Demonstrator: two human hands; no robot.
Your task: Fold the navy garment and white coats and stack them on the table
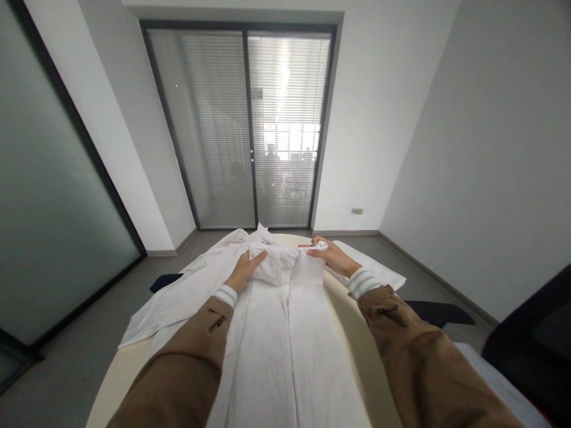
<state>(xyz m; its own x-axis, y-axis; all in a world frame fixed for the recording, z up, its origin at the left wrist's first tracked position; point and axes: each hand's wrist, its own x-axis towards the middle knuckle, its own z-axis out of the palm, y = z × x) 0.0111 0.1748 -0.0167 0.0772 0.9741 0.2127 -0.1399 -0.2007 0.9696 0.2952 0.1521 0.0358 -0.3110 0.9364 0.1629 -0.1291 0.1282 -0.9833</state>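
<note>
A long white coat (267, 351) lies lengthwise on the table, with a seam or front edge running down its middle. One white sleeve-like part (178, 309) spreads out over the table's left side, and another white part (375, 266) reaches past the right edge. At the far end, the cloth is bunched and slightly lifted between my hands. My left hand (244, 270) pinches it with the thumb on top. To the right, my right hand (333, 255) grips the upper edge between thumb and fingers. Folds hide some fingertips.
A rounded cream table (357, 356) is under the cloth. A black chair (535, 345) stands at right, with light cloth (495, 380) near it. Dark chair parts (165, 282) show at left. Beyond are a glass door with blinds (250, 131) and white walls.
</note>
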